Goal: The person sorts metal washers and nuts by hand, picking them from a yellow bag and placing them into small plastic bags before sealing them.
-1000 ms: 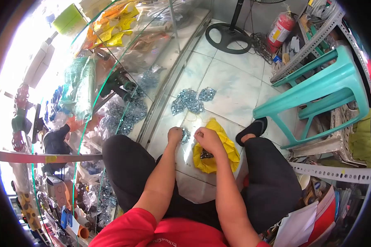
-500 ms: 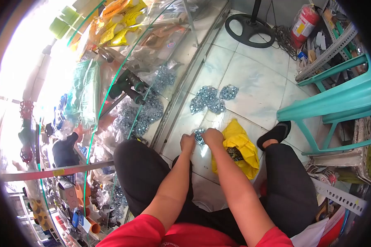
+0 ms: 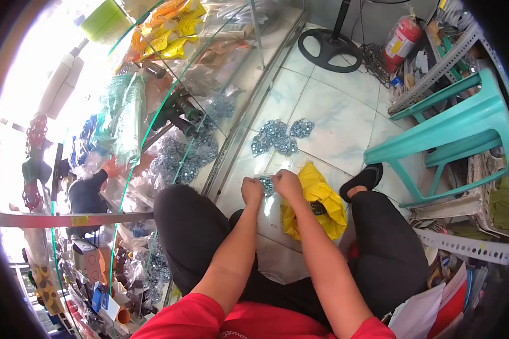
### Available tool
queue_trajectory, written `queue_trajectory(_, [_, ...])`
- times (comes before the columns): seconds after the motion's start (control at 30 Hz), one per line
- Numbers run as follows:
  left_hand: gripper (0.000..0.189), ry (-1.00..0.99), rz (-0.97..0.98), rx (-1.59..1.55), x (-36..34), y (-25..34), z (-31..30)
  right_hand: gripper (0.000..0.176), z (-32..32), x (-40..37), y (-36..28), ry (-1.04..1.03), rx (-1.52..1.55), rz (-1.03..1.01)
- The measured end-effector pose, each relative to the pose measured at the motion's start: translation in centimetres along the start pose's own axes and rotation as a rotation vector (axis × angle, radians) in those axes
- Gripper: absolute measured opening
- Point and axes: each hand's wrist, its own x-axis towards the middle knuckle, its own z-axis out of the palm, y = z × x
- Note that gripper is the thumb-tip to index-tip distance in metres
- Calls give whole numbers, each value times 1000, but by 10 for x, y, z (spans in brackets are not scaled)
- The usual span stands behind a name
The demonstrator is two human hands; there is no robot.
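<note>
My left hand [image 3: 252,190] and my right hand [image 3: 286,183] are closed side by side on a small clear bag of metal nuts [image 3: 265,183], held between my knees over the tiled floor. A yellow plastic bag [image 3: 316,203] with dark hardware in its mouth lies on the floor just right of my right hand. Several filled clear bags of nuts [image 3: 278,137] lie in a cluster on the tiles farther ahead.
A glass display case [image 3: 169,113] full of bagged hardware runs along my left. A teal plastic stool [image 3: 452,135] stands at the right, with slotted metal shelving [image 3: 435,62], a red fire extinguisher [image 3: 400,38] and a fan base [image 3: 329,50] beyond.
A second ago my hands were apart, the right one over the yellow bag. They have come together on the small bag of nuts and stayed so as my view shifted.
</note>
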Motion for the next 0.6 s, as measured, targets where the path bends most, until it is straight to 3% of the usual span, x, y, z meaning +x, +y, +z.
queue_trajectory(0.1, [26, -20, -31, -33, -2, -16, 7, 27, -60, -30, -11, -604, 464, 78])
queue_trajectory(0.2, [35, 145, 8, 6, -18, -5, 8, 28, -95, -62, 1, -843, 366, 133])
queue_trajectory(0.27, [38, 288, 69, 28, -37, 26, -10, 30, -84, -63, 34, -924, 84, 251])
queue_trajectory(0.3, [39, 324, 197, -1, -34, 25, -6, 32, -71, -58, 54, -965, -63, 309])
queue_trajectory(0.4, [38, -268, 318, -274, -47, 51, -16, 38, -9, -60, 103, -195, -723, -12])
queue_trajectory(0.47, [44, -585, 609, -77, -54, 54, -2, 50, 18, -36, 134, -162, -503, 209])
queue_trajectory(0.5, [47, -549, 716, -41, -79, 66, -18, 57, 31, -29, 148, -151, -394, 317])
queue_trajectory(0.53, [49, -500, 825, -7, -102, 80, -36, 61, 44, -23, 161, -46, -445, 224])
queue_trajectory(0.6, [51, -459, 778, 177, -108, 67, -28, 70, 68, -20, 182, 153, -528, 31])
